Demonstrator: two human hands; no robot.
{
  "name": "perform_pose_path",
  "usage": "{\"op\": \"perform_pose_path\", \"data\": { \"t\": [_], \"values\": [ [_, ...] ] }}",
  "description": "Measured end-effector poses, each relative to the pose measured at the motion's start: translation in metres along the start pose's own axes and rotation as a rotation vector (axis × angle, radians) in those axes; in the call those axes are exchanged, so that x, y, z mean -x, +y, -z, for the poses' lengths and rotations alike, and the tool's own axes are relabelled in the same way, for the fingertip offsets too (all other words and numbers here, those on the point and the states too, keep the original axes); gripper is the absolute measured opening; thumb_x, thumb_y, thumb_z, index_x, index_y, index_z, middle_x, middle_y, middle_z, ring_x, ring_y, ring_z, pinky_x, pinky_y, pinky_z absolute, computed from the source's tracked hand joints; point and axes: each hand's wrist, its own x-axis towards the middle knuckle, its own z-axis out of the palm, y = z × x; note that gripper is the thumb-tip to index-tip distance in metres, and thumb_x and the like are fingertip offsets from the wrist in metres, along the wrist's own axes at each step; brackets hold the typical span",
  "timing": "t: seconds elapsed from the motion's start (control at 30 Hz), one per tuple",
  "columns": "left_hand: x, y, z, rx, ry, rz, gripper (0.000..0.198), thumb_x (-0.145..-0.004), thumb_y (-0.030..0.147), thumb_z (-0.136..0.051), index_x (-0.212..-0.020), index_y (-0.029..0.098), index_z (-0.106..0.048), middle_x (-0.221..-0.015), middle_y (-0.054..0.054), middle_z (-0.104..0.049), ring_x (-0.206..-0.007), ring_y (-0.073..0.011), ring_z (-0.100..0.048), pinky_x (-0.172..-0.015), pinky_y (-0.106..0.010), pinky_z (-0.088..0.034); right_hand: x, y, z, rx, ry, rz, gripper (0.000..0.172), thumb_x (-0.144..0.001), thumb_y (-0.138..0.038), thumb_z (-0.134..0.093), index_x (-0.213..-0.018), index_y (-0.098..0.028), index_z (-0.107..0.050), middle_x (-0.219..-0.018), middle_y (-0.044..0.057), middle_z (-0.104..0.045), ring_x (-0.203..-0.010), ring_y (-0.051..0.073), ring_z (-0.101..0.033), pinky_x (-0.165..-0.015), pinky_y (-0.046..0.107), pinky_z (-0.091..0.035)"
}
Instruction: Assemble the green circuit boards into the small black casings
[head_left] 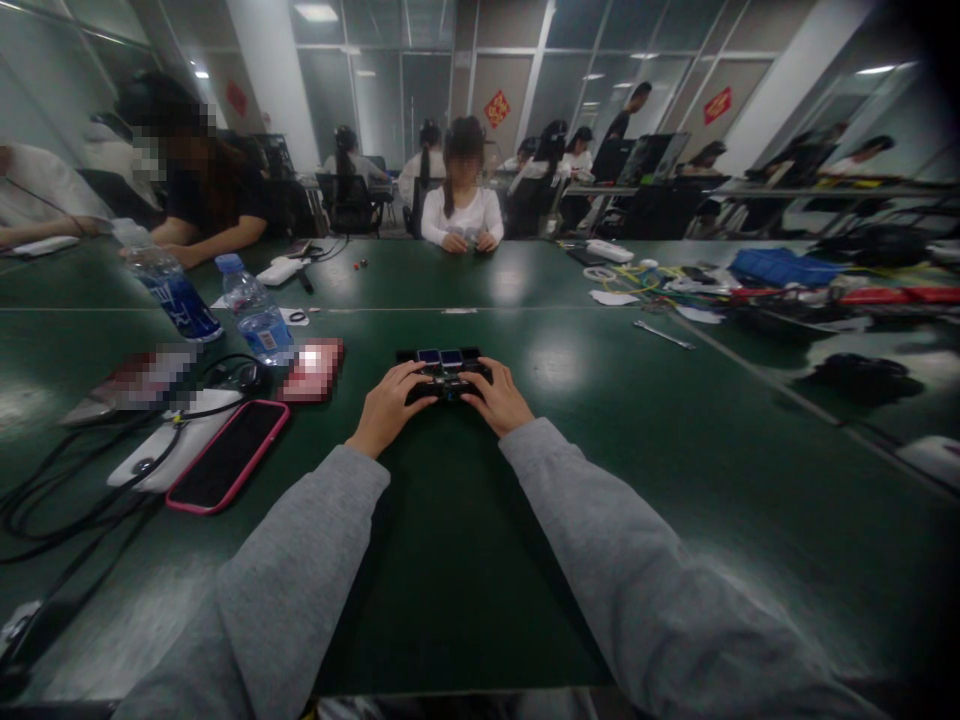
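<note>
A small black device (444, 366) with two blue-lit squares on top lies on the dark green table (480, 520) straight ahead of me. My left hand (390, 404) grips its left end with curled fingers. Its right end is held the same way by my right hand (498, 398). Both arms are in grey sleeves and reach forward from the near edge. The lower part of the device is hidden by my fingers.
At the left lie a pink-cased phone (229, 455), a white power bank (171, 452), black cables (67, 500) and two water bottles (255, 315). Loose parts and wires (675, 285) crowd the right. People sit opposite, one in white (461, 215).
</note>
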Motion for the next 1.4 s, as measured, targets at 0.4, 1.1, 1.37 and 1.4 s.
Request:
{"op": "perform_pose_path", "data": {
  "t": [0.4,1.1,1.37,1.4],
  "values": [
    [0.0009,-0.0003,-0.0001,0.000,-0.016,-0.005,0.034,-0.087,0.038,-0.062,-0.119,0.026,-0.059,-0.138,-0.006,-0.055,-0.130,-0.0238,-0.049,-0.102,-0.049,-0.050,0.0005,-0.0006,0.0019,0.005,0.004,0.009,0.040,-0.094,-0.043,-0.052,-0.132,-0.030,-0.054,-0.138,0.012,-0.036,-0.129,0.030,-0.038,-0.106,0.051,-0.043],
    [-0.0021,-0.0021,-0.0026,-0.065,-0.043,-0.050,0.059,-0.085,0.038,-0.064,-0.138,0.023,-0.042,-0.147,-0.011,-0.045,-0.136,-0.0272,-0.041,-0.112,-0.050,-0.035,0.0024,-0.0013,0.0040,-0.006,-0.005,0.045,0.053,-0.093,-0.049,-0.051,-0.143,-0.032,-0.040,-0.149,0.010,-0.026,-0.138,0.032,-0.029,-0.112,0.055,-0.035],
    [-0.0015,-0.0013,-0.0011,-0.083,-0.047,0.010,0.056,-0.087,0.040,-0.061,-0.137,0.025,-0.043,-0.146,-0.010,-0.047,-0.133,-0.0269,-0.044,-0.109,-0.048,-0.037,0.0031,-0.0006,0.0018,-0.020,-0.031,0.023,0.055,-0.092,-0.047,-0.053,-0.143,-0.031,-0.040,-0.150,0.010,-0.026,-0.140,0.033,-0.026,-0.111,0.056,-0.035],
    [-0.0016,-0.0016,-0.0013,-0.083,-0.047,0.013,0.056,-0.087,0.041,-0.061,-0.137,0.025,-0.043,-0.146,-0.010,-0.047,-0.133,-0.0269,-0.044,-0.109,-0.048,-0.037,0.0031,0.0000,0.0008,-0.024,-0.024,0.020,0.056,-0.092,-0.047,-0.054,-0.143,-0.029,-0.039,-0.150,0.011,-0.026,-0.140,0.033,-0.027,-0.111,0.055,-0.036]
  ]
}}
